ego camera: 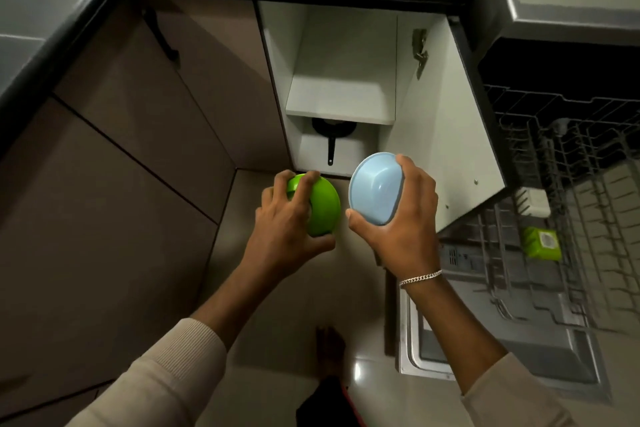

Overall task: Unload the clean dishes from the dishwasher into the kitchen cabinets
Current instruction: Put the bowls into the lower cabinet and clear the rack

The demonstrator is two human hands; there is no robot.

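A round green plastic bowl point(320, 206) is gripped by the left hand point(289, 230); a pale blue plastic bowl point(376, 188) is clasped by the right hand point(405, 218), before the open white cabinet point(341, 104).

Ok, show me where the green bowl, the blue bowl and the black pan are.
green bowl point(325, 208), head view, on its bare side.
blue bowl point(375, 191), head view, inside its hollow.
black pan point(331, 148), head view, on its handle.

Open cabinet point(277, 55): white shelf point(337, 104) midway up. Below shelf, black frying pan point(332, 130) on cabinet bottom. Right of shelf, dishwasher rack point(571, 163) carries green container point(542, 243).
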